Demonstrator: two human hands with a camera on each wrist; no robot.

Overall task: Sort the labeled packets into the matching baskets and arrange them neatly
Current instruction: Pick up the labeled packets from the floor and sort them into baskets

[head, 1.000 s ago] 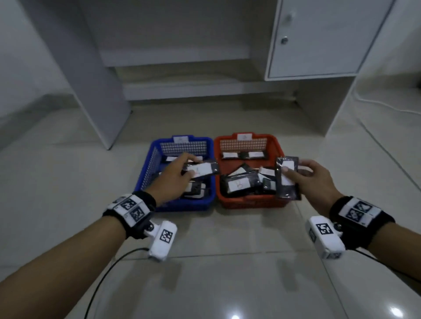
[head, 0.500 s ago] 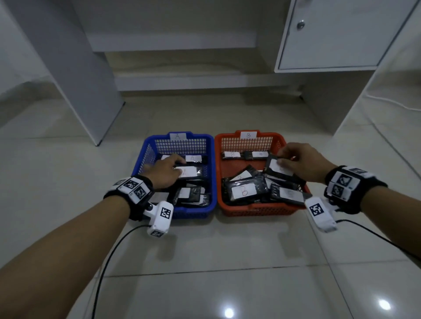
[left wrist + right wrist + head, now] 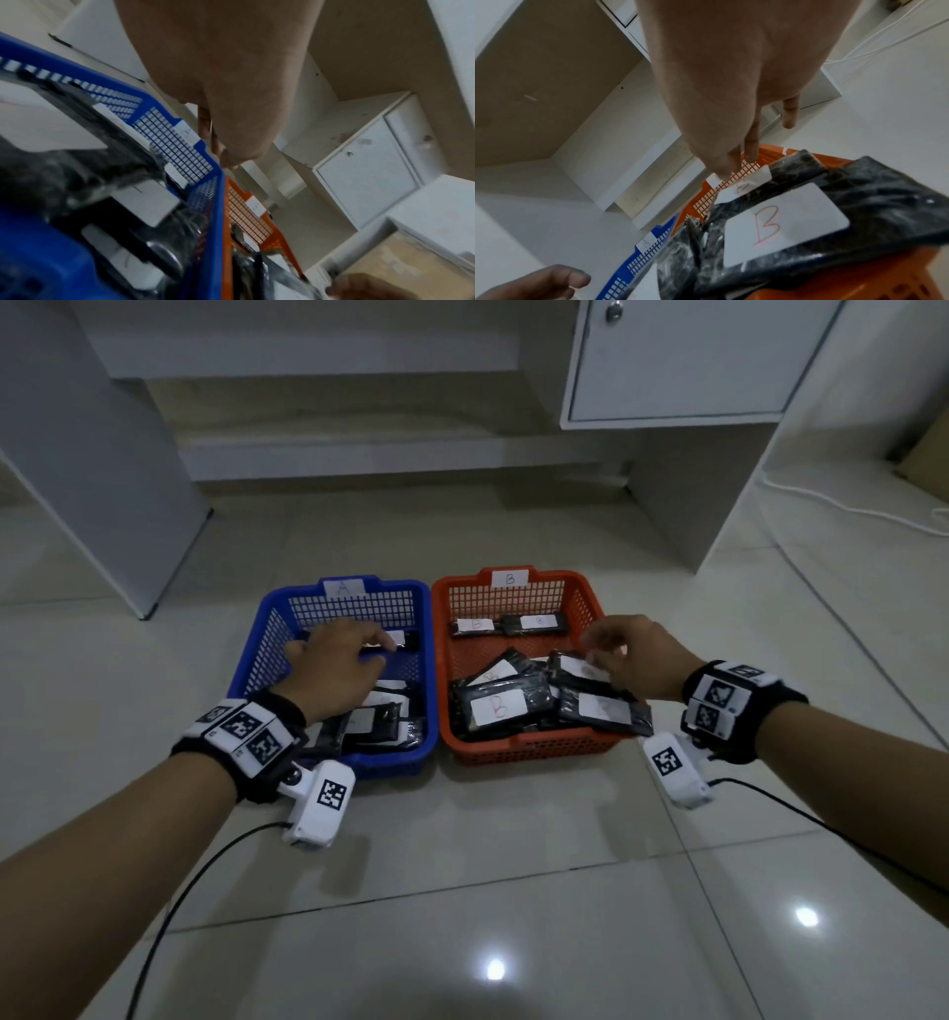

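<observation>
A blue basket (image 3: 257, 649) tagged A and an orange basket (image 3: 590, 603) tagged B stand side by side on the floor, both holding several black packets with white labels. My left hand (image 3: 369, 649) hovers over the blue basket with straight fingers reaching toward a packet (image 3: 405, 639) at its back wall; it holds nothing (image 3: 226, 156). My right hand (image 3: 601, 649) is over the orange basket's right side, fingers loose, just above a tilted packet (image 3: 575, 667). A B-labelled packet (image 3: 782, 223) lies on top below that hand (image 3: 744, 158). Two B packets (image 3: 536, 622) lie flat along the orange basket's back.
A white desk stands behind the baskets, with a cabinet door (image 3: 678, 356) at the right and a side panel (image 3: 102, 469) at the left. A white cable (image 3: 847, 505) runs over the floor at the right. Black camera cables (image 3: 195, 870) trail from my wrists across the tiles.
Each hand held a packet above its basket a second ago. Both packets now lie in the baskets and both hands have let go; the left hand has moved toward the blue basket's back.
</observation>
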